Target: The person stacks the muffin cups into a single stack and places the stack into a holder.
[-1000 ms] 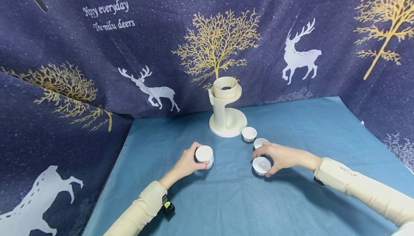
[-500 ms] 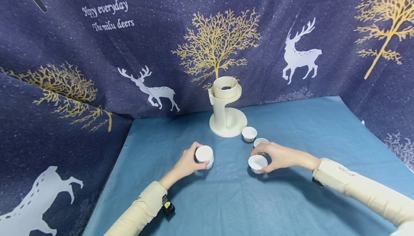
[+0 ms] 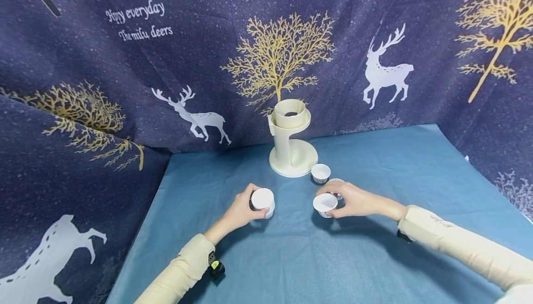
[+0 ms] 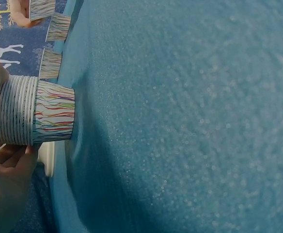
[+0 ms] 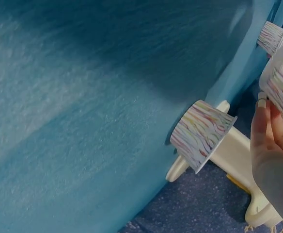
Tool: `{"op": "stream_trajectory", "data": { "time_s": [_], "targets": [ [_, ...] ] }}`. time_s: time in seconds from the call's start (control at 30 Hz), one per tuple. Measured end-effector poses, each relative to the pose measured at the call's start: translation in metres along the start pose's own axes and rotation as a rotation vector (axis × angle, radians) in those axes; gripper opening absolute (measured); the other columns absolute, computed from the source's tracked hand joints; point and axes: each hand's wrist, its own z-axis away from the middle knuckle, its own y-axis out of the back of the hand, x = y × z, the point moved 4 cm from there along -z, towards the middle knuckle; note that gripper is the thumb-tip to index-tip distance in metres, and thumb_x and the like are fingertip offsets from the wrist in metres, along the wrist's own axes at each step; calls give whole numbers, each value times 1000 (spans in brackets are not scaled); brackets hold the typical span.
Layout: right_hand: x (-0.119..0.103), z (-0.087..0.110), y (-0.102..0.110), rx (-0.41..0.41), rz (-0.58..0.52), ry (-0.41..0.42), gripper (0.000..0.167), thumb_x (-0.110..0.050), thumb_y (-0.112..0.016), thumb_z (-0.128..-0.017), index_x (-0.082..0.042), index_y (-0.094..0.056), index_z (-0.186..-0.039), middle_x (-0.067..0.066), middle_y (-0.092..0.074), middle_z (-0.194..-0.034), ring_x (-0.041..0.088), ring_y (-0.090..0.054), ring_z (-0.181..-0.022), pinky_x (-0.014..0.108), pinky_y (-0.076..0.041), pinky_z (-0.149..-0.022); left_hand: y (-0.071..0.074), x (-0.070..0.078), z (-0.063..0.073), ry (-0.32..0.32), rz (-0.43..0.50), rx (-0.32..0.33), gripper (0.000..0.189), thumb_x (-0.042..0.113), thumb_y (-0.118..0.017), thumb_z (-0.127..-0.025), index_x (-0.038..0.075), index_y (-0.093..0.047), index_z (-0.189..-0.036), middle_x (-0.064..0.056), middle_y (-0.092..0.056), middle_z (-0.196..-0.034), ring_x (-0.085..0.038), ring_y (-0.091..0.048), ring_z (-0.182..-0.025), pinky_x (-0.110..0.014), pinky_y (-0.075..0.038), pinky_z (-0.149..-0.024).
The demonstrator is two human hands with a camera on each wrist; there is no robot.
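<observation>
My left hand [image 3: 241, 209] holds a stack of nested paper cups [image 4: 54, 112], fingers and thumb around its sides. The stack has wavy coloured lines, and its narrow end points down to the cloth. With its thumb and fingers, my right hand [image 3: 354, 201] grips a single paper cup [image 3: 325, 204], mouth up. This cup is raised off the cloth, to the right of the stack. Behind it, another paper cup [image 3: 338, 183] is partly hidden by the right hand. A further paper cup [image 3: 320, 173] stands upright beyond that one.
A cream stand [image 3: 293, 156] with a round base and a ring-shaped top rises at the back of the table. Blue cloth [image 3: 266, 267] covers the table. A dark curtain [image 3: 200, 63] with deer and trees hangs behind and at the sides.
My right hand has lifted the single cup off the cloth and carried it left, toward the stack. My left hand and the stack have stayed in place.
</observation>
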Motion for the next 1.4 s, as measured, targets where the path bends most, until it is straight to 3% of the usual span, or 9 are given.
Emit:
{"op": "stream_trajectory", "data": {
  "time_s": [0.3, 0.63, 1.1, 1.4],
  "targets": [
    [-5, -7, -3, 71, 9, 19, 48, -22, -79, -76, -19, -62, -120, -7, -65, -114, 11, -55, -102, 27, -48, -80, 0, 1, 0, -28, -4, -3, 49, 24, -79, -79, 12, -51, -118, -8, -65, -114, -22, -63, -103, -40, -50, -86],
    [-7, -10, -9, 43, -106, -19, 45, -17, -78, -78, -13, -62, -120, -2, -62, -113, 10, -53, -99, 26, -54, -76, 0, 0, 0, 5, 1, 4, 49, 24, -80, -78, 13, -52, -117, -8, -66, -113, -22, -63, -102, -41, -49, -87],
    [-9, -17, -10, 120, -71, -46, 44, -18, -78, -76, -13, -64, -117, -1, -65, -113, 9, -57, -93, 23, -52, -70, 1, 0, 0, 22, 3, -3, 50, 24, -80, -78, 14, -52, -118, -7, -65, -114, -21, -62, -103, -41, -48, -89],
    [-12, -23, -10, 167, -44, -44, 45, -20, -80, -74, -15, -64, -116, -4, -66, -109, 5, -52, -82, 20, -45, -64, 0, 1, 1, 20, 4, 9, 50, 24, -80, -77, 14, -53, -118, -8, -65, -113, -21, -62, -103, -40, -48, -88]
  ]
}}
